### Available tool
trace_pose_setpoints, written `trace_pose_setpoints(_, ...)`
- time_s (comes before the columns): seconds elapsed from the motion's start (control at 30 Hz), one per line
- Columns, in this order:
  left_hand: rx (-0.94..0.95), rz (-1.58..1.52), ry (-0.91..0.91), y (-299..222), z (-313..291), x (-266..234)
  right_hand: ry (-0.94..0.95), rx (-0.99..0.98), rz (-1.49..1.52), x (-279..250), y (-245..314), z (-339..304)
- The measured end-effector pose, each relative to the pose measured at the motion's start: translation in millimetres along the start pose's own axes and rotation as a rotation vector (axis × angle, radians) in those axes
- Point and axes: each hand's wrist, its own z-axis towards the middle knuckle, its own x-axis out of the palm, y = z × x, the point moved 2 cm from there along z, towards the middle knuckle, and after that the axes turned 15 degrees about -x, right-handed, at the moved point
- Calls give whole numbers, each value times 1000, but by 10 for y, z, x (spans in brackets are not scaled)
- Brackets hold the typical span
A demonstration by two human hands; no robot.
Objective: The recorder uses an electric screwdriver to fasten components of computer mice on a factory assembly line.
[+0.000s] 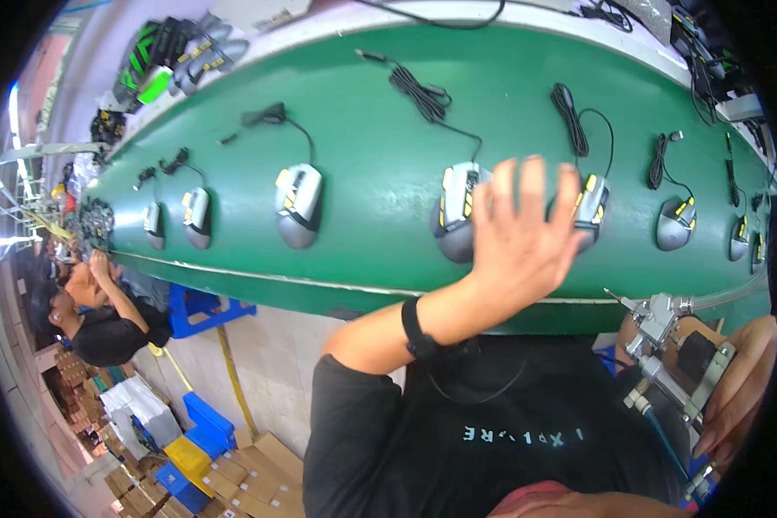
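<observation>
My left hand (527,233) reaches over the green work surface (380,173), fingers stretched and spread. It overlaps the right side of a grey-and-black wired computer mouse (455,237) with yellow parts. Beside its fingers, a second such mouse (591,207) is partly covered; whether the hand touches either one, I cannot tell. At the right, my right hand (738,393) is closed around a metal spray gun (660,328), whose thin nozzle points left toward the surface. A clear tube (725,296) and a blue hose (660,432) run from the gun.
More wired mice lie in a row, including one at left (300,207) and one at right (676,224), bundled cables (419,93) behind them. Dark-and-green parts (151,56) sit at the back left. Another person (104,319) works at far left, near cardboard boxes (250,475).
</observation>
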Motion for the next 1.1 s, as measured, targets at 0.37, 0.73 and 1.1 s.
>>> trace_pose_setpoints(0.37, -224, 235, 249, 938, -292, -12, -437, 811, -496, -201, -1356, 1210)
trace_pose_setpoints(0.73, -205, -949, 347, 935, 47, -15, -704, 361, -1098, -175, -1700, 1298)
trace_pose_setpoints(1.1, -527, -1792, 774, 874, -144, 205, -744, 774, -789, -266, -1801, 1117)
